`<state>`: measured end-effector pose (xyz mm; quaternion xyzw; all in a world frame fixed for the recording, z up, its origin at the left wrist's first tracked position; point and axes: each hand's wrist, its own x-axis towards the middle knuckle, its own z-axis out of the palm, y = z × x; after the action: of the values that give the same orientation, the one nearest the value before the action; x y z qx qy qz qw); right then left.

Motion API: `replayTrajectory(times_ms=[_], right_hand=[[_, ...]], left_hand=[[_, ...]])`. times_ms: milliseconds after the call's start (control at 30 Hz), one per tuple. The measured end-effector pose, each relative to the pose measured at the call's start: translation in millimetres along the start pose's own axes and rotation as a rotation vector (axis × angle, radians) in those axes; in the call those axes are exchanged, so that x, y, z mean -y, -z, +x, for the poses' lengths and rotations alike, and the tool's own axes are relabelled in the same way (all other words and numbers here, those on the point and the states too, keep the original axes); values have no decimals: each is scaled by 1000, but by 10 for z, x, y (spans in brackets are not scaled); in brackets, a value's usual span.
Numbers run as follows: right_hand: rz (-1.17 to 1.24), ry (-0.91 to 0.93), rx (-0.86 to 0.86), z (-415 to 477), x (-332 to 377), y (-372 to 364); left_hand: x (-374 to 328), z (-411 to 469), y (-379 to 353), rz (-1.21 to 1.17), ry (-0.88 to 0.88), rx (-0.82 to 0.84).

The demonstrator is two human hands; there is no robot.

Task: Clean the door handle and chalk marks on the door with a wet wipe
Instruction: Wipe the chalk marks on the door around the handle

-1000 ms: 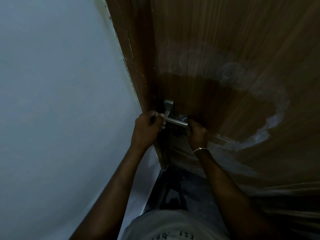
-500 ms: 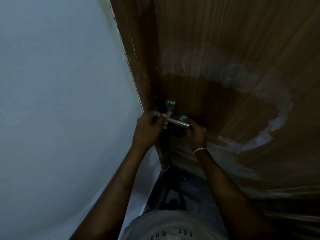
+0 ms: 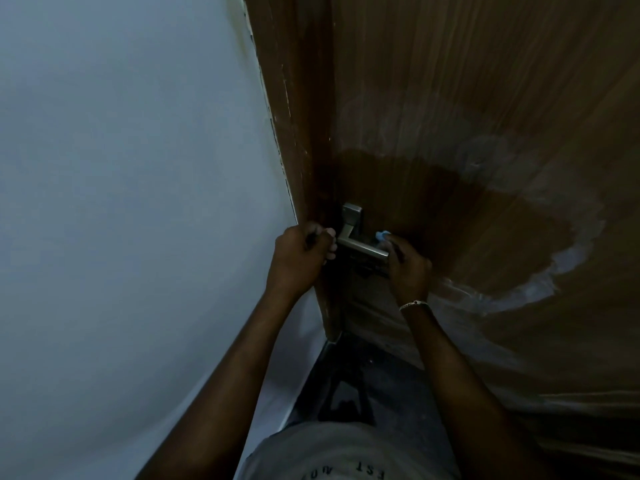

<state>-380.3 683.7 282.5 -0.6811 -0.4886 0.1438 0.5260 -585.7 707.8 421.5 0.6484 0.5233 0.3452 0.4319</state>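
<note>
We find a plain, pale blue-grey wall (image 3: 121,202) filling the left half of the view. Its surface is smooth and evenly toned. Its right edge meets a brown wooden door frame (image 3: 294,133), which runs from the top of the view down to the floor. The paint line along this joint is ragged, and the frame shows light scuffs. Below, we see a dark, faintly speckled floor (image 3: 398,379). The wall meets it along a slanted line. Lighting is dim throughout.
</note>
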Motion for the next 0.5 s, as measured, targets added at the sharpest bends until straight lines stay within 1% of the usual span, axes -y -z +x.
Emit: replayTrajectory(times_ms=[100,167,233,300,367,433,500], right_hand=[[-65,57,92,39,-41,-42],[-116,50,188,25,-81,-69],[-140,33,227,-4,-167,-82],[-138,-6,231,-47,-271,-74],[-65,-71,224,-67,-295,-38],[-5,-100,204,-45,-228,-51],[48,-87,195,1,-112,-127]], left_hand=[[7,6,-30,22,-8,14],[-17,-8,-72,22,-27,39],[-41,-28,-103,17,-45,64],[-36,-37,-100,13,-51,67],[-3,-35,-69,9,-39,45],[22,-34,-36,13,-24,31],[26,-36,-26,5,-11,36]])
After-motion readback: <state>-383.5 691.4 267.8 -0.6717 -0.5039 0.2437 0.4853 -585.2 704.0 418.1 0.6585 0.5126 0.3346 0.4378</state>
